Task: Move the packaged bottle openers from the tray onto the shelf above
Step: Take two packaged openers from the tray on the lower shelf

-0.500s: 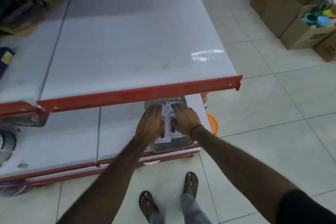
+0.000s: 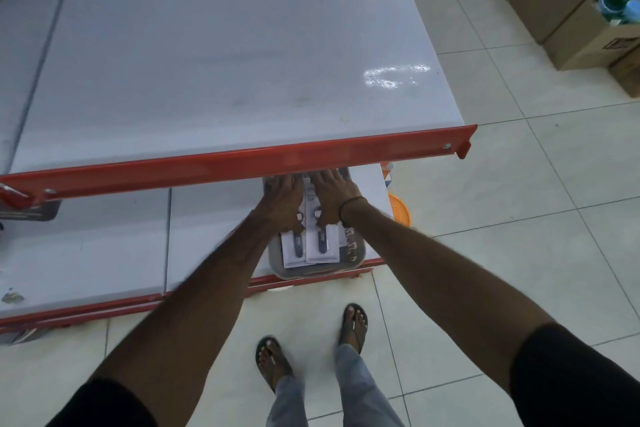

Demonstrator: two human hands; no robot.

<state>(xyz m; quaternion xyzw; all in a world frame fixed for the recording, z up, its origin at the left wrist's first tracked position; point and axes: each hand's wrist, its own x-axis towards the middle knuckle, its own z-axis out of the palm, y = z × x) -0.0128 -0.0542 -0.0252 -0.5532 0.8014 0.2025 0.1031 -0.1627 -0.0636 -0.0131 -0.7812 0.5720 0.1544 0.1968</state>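
A grey tray sits on the lower shelf near its front right corner, holding packaged bottle openers on white cards with dark handles, stacked in two piles. My left hand lies on the left pile and my right hand on the right pile, thumbs curled around the cards' middle. The fingertips of both hands are hidden under the red front lip of the upper shelf. That white upper shelf is bare.
An orange perforated basket sticks out at the lower shelf's right end. Cardboard boxes with plastic cups stand on the tiled floor at the far right. My sandalled feet are just before the lower shelf's red edge.
Both hands have slid further back over the packages, so their fingertips now lie under the upper shelf's lip. The view has tilted down and moved closer.
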